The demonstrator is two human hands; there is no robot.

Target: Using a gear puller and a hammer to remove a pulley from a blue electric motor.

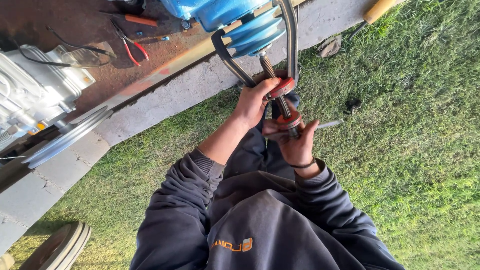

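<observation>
Outdoors: grass (pixel 400 150), concrete slab (pixel 165 100). Left hand (pixel 252 102) grips the puller (pixel 280 90); right hand (pixel 295 142) clenches its screw end (pixel 290 122).

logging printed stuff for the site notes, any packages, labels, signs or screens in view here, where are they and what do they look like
No packages, signs or screens in view.
Printed logo: on the dark grey sweatshirt at bottom centre, below both hands; a short row of orange letters ending in an orange rounded mark, seen upside down.
Nothing printed shows on the blue pulley or the red-handled pliers.
</observation>
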